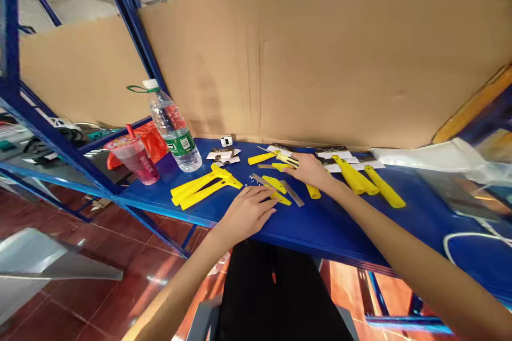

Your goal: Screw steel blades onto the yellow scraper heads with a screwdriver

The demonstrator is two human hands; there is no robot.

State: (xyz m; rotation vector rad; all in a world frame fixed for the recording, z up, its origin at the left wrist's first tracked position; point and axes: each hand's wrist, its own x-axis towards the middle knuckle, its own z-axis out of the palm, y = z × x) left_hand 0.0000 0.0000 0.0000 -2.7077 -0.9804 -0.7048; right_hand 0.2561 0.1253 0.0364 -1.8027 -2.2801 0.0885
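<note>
My right hand (309, 170) is closed at the handle of a screwdriver (287, 159), whose thin shaft points left toward the back of the blue table. Yellow plastic handle pieces lie under and around that hand. My left hand (253, 209) rests palm down near the table's front edge with its fingers stretched out. Beside its fingertips are small screws (252, 181), a flat metal blade (294, 193) and a yellow plastic piece (275, 184). Several yellow scraper-like tools (204, 186) lie together to the left.
A water bottle (176, 133) and a pink drink cup (136, 159) stand at the left. Cards (224, 156) lie at the back, below a cardboard wall (340, 53). More yellow handles (384, 187), plastic bags (424, 155) and a white cable (448, 245) are at the right.
</note>
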